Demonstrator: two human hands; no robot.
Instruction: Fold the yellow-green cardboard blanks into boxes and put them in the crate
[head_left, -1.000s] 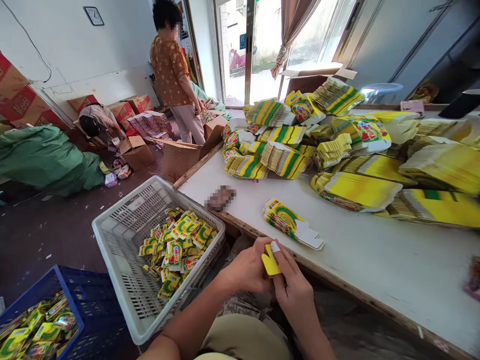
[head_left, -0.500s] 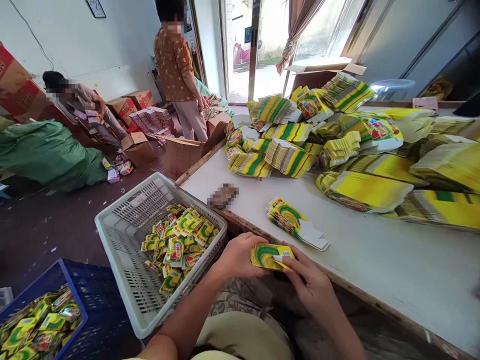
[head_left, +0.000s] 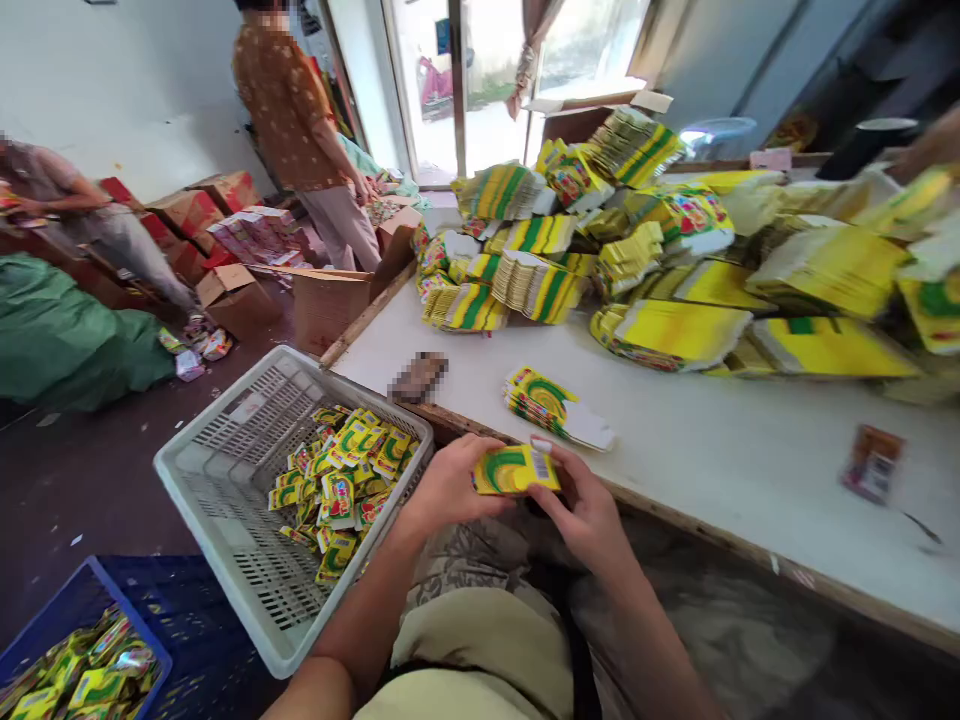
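Observation:
Between my two hands is a small yellow and green cardboard box (head_left: 513, 470), held above my lap at the table's front edge. My left hand (head_left: 454, 478) grips its left end. At the right end, the fingers of my right hand (head_left: 574, 500) pinch the box near its barcode and a white flap. On the white table (head_left: 660, 440) just beyond lies a small stack of flat, unfolded boxes (head_left: 551, 405) of the same print. To my left stands a white plastic crate (head_left: 217, 530) holding many small yellow boxes (head_left: 352, 470).
Bundles of flat yellow cartons (head_left: 675, 330) are heaped across the back of the table. A blue crate (head_left: 169, 640) of yellow packets stands at lower left. A small brown packet (head_left: 874, 462) lies at right. Two people (head_left: 289, 120) are beyond, near cardboard boxes (head_left: 330, 310).
My view has swung to the right. The right fingers have shifted on the box's end, and the white flap that stuck out over its face is now at the end edge.

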